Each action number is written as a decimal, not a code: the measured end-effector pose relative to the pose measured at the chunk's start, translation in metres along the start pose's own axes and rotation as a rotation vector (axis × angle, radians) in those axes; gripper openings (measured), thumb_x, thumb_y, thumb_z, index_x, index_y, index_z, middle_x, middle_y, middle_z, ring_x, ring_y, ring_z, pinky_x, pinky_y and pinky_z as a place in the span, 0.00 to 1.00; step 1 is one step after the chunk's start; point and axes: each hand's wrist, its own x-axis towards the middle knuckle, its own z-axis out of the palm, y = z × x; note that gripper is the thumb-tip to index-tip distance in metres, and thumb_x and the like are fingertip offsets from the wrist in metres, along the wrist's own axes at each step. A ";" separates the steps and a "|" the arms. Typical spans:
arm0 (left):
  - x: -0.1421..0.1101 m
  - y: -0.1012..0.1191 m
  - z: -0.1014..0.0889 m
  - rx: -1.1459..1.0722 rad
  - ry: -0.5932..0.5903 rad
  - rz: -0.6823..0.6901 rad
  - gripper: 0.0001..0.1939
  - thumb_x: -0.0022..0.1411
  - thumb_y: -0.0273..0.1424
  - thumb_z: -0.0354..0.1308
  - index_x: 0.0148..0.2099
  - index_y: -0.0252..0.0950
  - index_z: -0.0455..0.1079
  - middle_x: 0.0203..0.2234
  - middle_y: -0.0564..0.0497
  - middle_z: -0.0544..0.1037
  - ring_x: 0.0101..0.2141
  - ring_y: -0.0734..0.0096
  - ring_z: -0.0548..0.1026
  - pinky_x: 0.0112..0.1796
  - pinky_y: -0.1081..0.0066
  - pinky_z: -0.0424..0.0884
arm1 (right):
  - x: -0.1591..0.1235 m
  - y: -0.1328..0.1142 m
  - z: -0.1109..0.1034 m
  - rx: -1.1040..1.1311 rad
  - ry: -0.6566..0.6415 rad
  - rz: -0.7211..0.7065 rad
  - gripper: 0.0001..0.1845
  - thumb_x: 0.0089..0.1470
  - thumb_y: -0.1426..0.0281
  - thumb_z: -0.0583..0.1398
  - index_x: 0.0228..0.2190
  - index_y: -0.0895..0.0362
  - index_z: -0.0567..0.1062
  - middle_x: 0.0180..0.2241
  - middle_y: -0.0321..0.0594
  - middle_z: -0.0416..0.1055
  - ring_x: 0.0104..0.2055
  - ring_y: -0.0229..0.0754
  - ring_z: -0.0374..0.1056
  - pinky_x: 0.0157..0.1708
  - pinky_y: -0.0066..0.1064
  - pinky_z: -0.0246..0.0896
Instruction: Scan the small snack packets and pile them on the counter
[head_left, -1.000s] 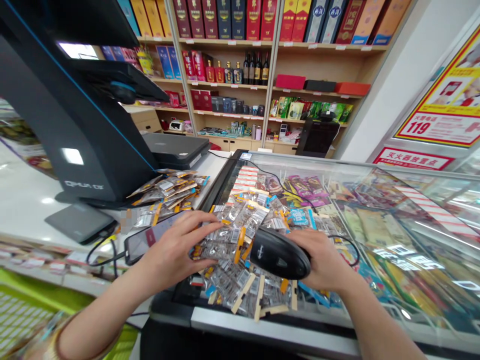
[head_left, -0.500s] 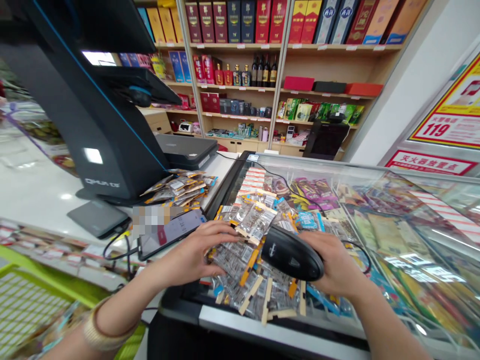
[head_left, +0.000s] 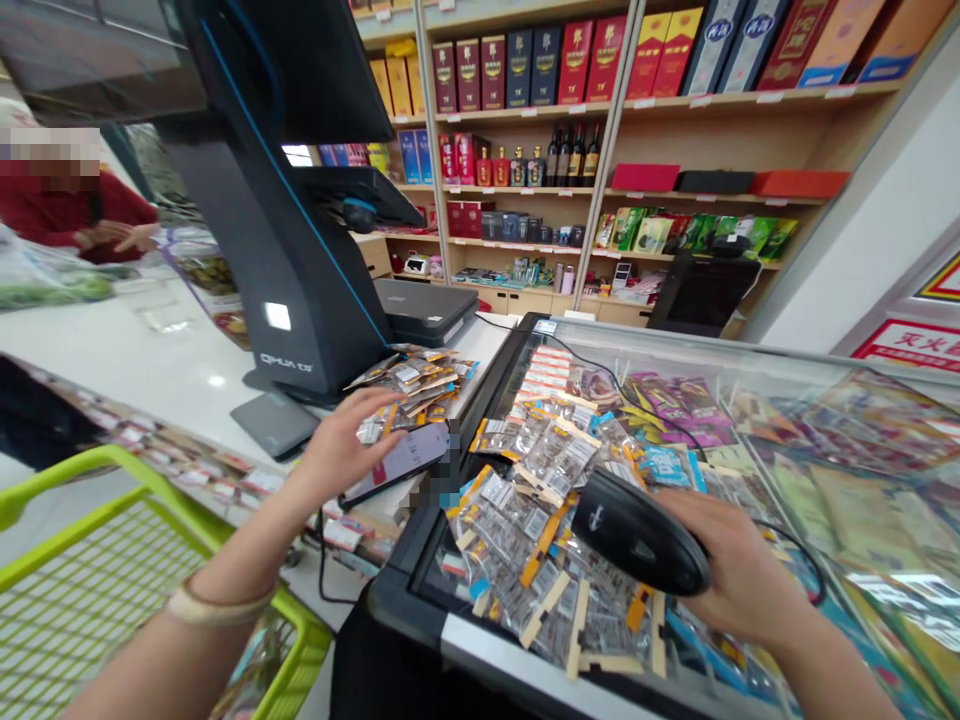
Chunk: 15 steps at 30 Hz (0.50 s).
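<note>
My left hand [head_left: 341,450] is above a phone [head_left: 416,455] at the white counter's edge. Its thumb and fingers pinch a small clear snack packet [head_left: 380,424], beside a pile of similar packets [head_left: 427,375] at the foot of a cash register [head_left: 315,300]. In my right hand [head_left: 739,570] is a black barcode scanner [head_left: 641,535], its head pointing left over a spread of small packets [head_left: 502,510] on the glass display case. Several of these packets show orange or cream edges. The scanner hides part of the spread.
A green shopping basket or cart [head_left: 112,540] stands at lower left. A dark flat pad [head_left: 274,425] lies by the register. The scanner's cable [head_left: 799,550] curves right. Another person in a red sleeve [head_left: 124,205] stands across the counter. Shelves [head_left: 517,115] of boxes and bottles line the back.
My left hand has moved left from the packets on the glass to beside the register pile, with a packet in its fingers. My right hand still holds the scanner. The view has turned left.
</note>
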 end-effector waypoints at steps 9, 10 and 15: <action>0.014 -0.076 -0.025 0.185 -0.390 -0.176 0.34 0.42 0.44 0.61 0.54 0.38 0.71 0.52 0.40 0.75 0.52 0.48 0.72 0.54 0.57 0.64 | -0.003 0.004 0.004 -0.004 -0.026 0.028 0.20 0.42 0.73 0.55 0.40 0.54 0.74 0.35 0.44 0.78 0.34 0.45 0.75 0.34 0.32 0.69; 0.016 -0.076 -0.023 0.208 -0.403 -0.157 0.33 0.42 0.42 0.60 0.53 0.38 0.71 0.52 0.40 0.75 0.53 0.49 0.71 0.55 0.58 0.64 | -0.003 0.005 0.004 -0.006 -0.030 0.034 0.20 0.42 0.73 0.55 0.40 0.54 0.74 0.36 0.44 0.78 0.34 0.45 0.75 0.34 0.32 0.69; 0.024 -0.068 -0.026 0.306 -0.354 -0.086 0.26 0.42 0.39 0.60 0.47 0.41 0.74 0.46 0.43 0.77 0.47 0.52 0.74 0.51 0.59 0.67 | -0.002 0.004 0.005 -0.011 -0.020 0.014 0.17 0.43 0.73 0.56 0.39 0.53 0.73 0.34 0.42 0.78 0.33 0.44 0.75 0.33 0.31 0.69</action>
